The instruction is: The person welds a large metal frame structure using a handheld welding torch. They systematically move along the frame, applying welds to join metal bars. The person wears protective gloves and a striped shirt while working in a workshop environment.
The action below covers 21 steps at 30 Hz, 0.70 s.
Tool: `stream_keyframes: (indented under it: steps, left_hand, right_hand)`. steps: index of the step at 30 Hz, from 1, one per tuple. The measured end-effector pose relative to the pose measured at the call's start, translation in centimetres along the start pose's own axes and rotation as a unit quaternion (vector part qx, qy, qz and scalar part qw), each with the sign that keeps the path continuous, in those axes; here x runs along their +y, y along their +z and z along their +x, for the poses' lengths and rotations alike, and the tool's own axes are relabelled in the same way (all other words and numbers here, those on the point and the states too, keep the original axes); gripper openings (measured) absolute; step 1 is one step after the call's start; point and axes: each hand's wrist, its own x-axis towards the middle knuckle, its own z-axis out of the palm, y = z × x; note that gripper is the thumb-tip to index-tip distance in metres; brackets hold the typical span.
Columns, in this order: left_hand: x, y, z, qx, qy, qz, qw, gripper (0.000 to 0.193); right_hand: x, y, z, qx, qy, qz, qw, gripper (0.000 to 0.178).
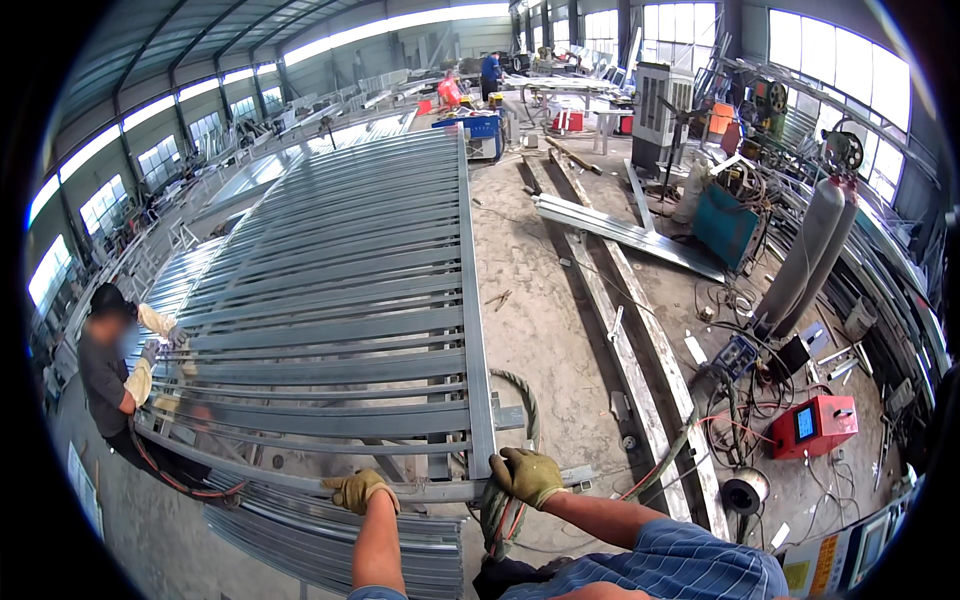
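Observation:
A large frame of parallel grey metal slats (pixel 340 328) stretches away in front of me, with a long side rail (pixel 478 390) along its right edge. Across its near end runs a metal bar (pixel 440 491). My left hand (pixel 362 491), in a yellow-green work glove, is closed over this bar left of the corner. At the corner, my right hand (pixel 528 477), gloved alike, has its fingers curled over the bar beside the side rail. A thick wrapped cable bundle (pixel 497 515) hangs just below my right hand. The undersides of both hands are hidden.
At the left, a co-worker (pixel 108 360) in pale gloves leans over the frame. More metal profiles (pixel 340 540) are stacked below the near bar. To the right lie long beams (pixel 640 330), a red machine (pixel 815 427), a wire spool (pixel 745 492), loose cables and gas cylinders (pixel 808 250).

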Motion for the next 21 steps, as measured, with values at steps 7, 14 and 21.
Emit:
stream_keyframes:
  steps: [7, 14, 21]
  left_hand:
    - [0.3, 0.0, -0.2, 0.005, -0.005, 0.011, 1.0, 0.102]
    - [0.3, 0.0, -0.4, 0.023, -0.007, 0.01, 1.0, 0.104]
    - [0.2, 0.9, 1.0, -0.01, -0.019, 0.003, 1.0, 0.112]
  right_hand:
    - [0.2, 0.3, 0.0, 0.013, -0.01, -0.005, 1.0, 0.055]
    - [0.1, 0.1, 0.1, 0.012, -0.013, -0.001, 1.0, 0.055]
    - [0.1, 0.2, 0.0, 0.015, -0.012, -0.001, 1.0, 0.055]
